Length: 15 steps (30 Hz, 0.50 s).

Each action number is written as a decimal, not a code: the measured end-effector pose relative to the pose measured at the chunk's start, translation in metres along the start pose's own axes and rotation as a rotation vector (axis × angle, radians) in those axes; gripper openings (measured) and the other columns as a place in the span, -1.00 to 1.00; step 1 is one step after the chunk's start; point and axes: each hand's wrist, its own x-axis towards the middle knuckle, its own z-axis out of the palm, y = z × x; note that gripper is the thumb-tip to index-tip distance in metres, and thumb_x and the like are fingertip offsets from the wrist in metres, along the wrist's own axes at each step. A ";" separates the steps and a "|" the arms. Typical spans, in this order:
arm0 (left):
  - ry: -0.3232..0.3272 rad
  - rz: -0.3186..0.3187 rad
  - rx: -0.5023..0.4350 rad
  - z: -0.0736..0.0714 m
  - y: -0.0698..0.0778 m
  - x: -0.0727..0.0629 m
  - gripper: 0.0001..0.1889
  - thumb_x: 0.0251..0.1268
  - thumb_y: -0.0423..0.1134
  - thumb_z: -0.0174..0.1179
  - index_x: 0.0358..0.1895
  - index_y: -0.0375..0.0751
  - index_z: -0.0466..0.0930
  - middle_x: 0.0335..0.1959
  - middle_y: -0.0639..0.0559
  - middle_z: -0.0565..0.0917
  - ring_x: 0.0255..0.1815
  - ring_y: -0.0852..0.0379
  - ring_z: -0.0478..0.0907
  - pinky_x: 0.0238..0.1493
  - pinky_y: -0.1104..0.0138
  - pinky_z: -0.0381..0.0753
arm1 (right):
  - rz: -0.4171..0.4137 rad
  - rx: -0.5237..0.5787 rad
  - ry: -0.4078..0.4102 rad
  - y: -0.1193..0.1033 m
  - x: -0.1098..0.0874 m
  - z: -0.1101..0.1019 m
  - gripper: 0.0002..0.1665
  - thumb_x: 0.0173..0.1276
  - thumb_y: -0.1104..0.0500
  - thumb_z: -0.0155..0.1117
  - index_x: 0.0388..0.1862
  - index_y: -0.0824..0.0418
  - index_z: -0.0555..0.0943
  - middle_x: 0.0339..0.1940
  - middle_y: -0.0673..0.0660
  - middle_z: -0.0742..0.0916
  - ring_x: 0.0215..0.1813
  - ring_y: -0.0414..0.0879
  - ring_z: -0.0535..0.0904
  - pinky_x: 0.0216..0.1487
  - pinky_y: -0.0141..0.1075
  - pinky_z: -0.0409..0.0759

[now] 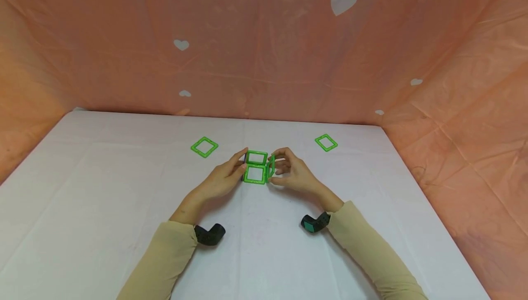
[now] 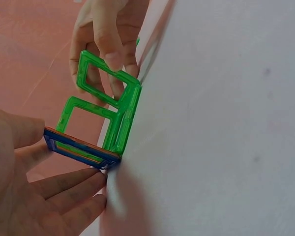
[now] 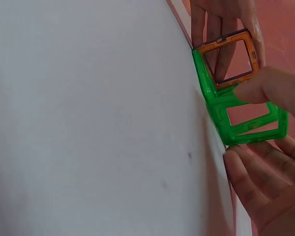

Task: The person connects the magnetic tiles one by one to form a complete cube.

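Bracketing the joined green square frames [image 1: 255, 165] seated on the white tabletop [image 1: 264, 254]: left hand [image 1: 222, 180] and right hand [image 1: 299, 176]. Left of the joined frames: left thumb and fingers gripping an orange-and-blue square frame [image 3: 225, 42]. Right of them: right thumb and fingers pinching a tilted green square [image 2: 82, 71]. Beyond them, lying flat: left loose green square [image 1: 199, 152], right loose green square [image 1: 322, 145].

A white-clothed table [image 1: 103, 185] carries a green square magnetic tile [image 1: 199, 151] lying flat beyond the grip to the left, and a second green tile [image 1: 322, 144] beyond the grip to the right.
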 end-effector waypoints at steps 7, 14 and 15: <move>0.000 0.009 0.009 0.000 -0.001 0.001 -0.45 0.56 -0.17 -0.20 0.52 -0.19 -0.02 0.27 -0.39 0.43 0.32 -0.26 0.37 0.33 -0.09 0.28 | 0.027 0.060 0.006 0.003 0.000 0.002 -0.27 0.07 0.46 0.41 0.20 0.37 0.28 0.15 0.39 0.53 0.11 0.25 0.58 -0.08 -0.20 0.66; 0.016 0.023 -0.001 -0.001 0.002 -0.003 -0.45 0.55 -0.10 -0.19 0.51 -0.12 0.01 0.26 -0.35 0.47 0.28 -0.27 0.41 0.29 -0.10 0.33 | 0.067 0.071 0.006 0.000 0.002 0.003 -0.26 0.07 0.41 0.44 0.23 0.34 0.32 0.16 0.37 0.56 0.14 0.22 0.58 0.01 -0.14 0.64; 0.016 0.023 -0.002 -0.001 0.002 -0.003 -0.45 0.55 -0.10 -0.19 0.51 -0.11 0.01 0.26 -0.34 0.47 0.28 -0.26 0.42 0.28 -0.10 0.33 | 0.073 0.070 0.007 0.000 0.002 0.003 -0.26 0.07 0.41 0.44 0.23 0.33 0.33 0.16 0.37 0.56 0.14 0.21 0.59 0.02 -0.15 0.64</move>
